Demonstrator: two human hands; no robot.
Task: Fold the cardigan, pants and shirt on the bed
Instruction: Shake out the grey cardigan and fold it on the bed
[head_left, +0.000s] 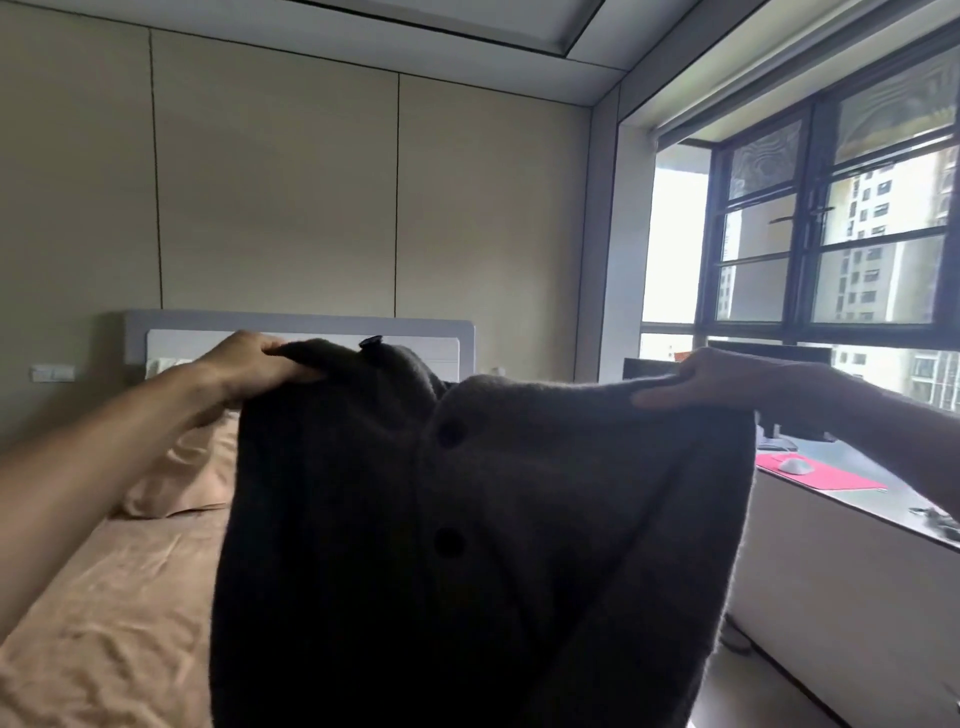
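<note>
A dark grey cardigan with round dark buttons hangs spread out in front of me, above the bed. My left hand grips its upper left corner at the shoulder. My right hand pinches the upper right shoulder, thumb on top and fingers under the cloth. The garment hangs down past the lower edge of the view and hides much of the bed behind it. Pants and shirt are not visible.
The bed has a tan sheet and a tan pillow near a grey headboard. To the right stands a white desk with a red mat and a white mouse, below a large window.
</note>
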